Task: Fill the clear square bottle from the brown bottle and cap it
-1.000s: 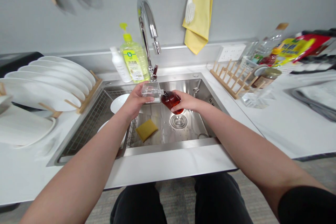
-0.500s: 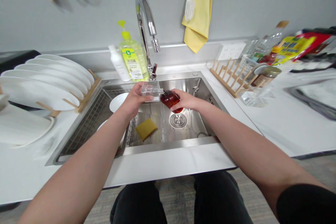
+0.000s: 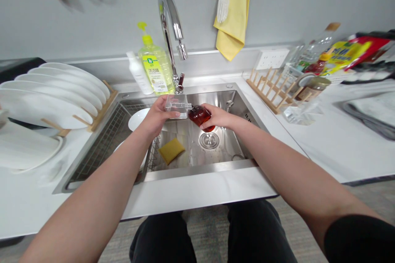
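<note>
Over the sink, my left hand (image 3: 157, 117) is closed on a clear square container (image 3: 178, 105), tilted with one side towards the right. My right hand (image 3: 217, 117) grips a bottle of dark red liquid (image 3: 200, 118), tipped so that its neck points left at the container. The bottle's mouth is at or just inside the container's edge; I cannot tell which. Below them lie a yellow sponge (image 3: 172, 151) and the round drain (image 3: 209, 140) in the steel sink (image 3: 197, 164).
A chrome faucet (image 3: 170, 28) arches behind, beside a pump bottle of yellow dish soap (image 3: 156, 65) and a white bottle (image 3: 138, 73). White plates (image 3: 61, 98) stand in a rack at left. A wooden rack (image 3: 268, 90) with jars is at right. A yellow cloth (image 3: 236, 16) hangs above.
Almost nothing differs. Both hands keep the container and the bottle in nearly the same pose; the whole view has shifted very slightly.
</note>
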`<state>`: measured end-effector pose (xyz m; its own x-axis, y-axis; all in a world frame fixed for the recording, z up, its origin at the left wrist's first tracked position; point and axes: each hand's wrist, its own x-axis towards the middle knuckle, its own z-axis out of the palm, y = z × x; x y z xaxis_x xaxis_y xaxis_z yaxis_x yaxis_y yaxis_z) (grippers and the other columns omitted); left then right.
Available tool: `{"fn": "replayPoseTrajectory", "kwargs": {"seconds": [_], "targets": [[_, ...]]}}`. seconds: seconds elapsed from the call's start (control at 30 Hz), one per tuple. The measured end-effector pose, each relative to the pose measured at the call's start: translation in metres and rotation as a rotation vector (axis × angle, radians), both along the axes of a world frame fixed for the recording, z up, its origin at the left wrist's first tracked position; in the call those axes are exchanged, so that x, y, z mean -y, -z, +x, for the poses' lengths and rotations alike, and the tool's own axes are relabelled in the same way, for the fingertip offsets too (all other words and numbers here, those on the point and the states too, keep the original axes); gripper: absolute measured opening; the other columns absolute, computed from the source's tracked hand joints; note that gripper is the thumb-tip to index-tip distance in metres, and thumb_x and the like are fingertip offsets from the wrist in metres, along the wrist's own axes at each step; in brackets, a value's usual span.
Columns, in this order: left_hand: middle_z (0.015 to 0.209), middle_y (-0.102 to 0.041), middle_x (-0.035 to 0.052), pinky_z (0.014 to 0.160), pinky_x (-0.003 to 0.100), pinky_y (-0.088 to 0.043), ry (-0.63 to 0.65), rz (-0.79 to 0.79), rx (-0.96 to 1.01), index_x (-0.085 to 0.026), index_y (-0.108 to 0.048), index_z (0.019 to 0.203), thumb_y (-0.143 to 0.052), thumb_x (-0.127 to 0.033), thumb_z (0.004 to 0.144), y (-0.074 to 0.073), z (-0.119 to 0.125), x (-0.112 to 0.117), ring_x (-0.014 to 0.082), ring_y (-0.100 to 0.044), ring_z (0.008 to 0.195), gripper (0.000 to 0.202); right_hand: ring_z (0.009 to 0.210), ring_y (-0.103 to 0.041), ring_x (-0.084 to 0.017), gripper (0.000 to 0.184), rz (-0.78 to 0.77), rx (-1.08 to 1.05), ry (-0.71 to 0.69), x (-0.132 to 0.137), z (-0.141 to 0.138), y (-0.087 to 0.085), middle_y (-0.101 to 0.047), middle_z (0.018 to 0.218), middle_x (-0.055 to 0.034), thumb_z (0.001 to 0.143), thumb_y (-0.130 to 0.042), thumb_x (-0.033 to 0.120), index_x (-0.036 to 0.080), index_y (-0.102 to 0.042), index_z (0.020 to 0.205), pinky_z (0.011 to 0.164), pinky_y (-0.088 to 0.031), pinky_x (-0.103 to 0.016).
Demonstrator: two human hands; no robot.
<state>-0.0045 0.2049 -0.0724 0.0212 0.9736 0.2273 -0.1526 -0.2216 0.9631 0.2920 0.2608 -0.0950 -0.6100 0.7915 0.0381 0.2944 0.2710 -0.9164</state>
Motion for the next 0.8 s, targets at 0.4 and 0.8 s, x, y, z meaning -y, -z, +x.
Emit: {"fn": "replayPoseTrajectory", "kwargs": {"seconds": [0.4,0.8], "targets": [[0.123,-0.083,0.0052,0.112,0.049,-0.060,-0.005,0.006,-0.015,-0.026,-0.081,0.124,-0.110,-0.020,0.055,0.0002,-0.0005,-0.0007,0.0289,-0.076,0.118,0.075,0.114,-0.081,-0.035,0.076,0.019,0.003,0.014,-0.0003,-0.0006,0.0013,-0.085,0.123,-0.0044,0.062,-0.105,0.026,0.028,-0.071,0.129,0.105,-0.068,-0.051],[0.124,-0.082,0.0047,0.111,0.047,-0.060,0.001,0.002,-0.029,-0.027,-0.083,0.127,-0.110,-0.020,0.056,-0.0039,-0.0001,0.0015,0.0284,-0.076,0.119,0.076,0.111,-0.081,-0.033,0.073,0.020,0.013,0.007,0.0006,-0.0002,0.0013,-0.085,0.120,-0.0036,0.063,-0.103,0.026,0.027,-0.070,0.129,0.099,-0.067,-0.047]]}}
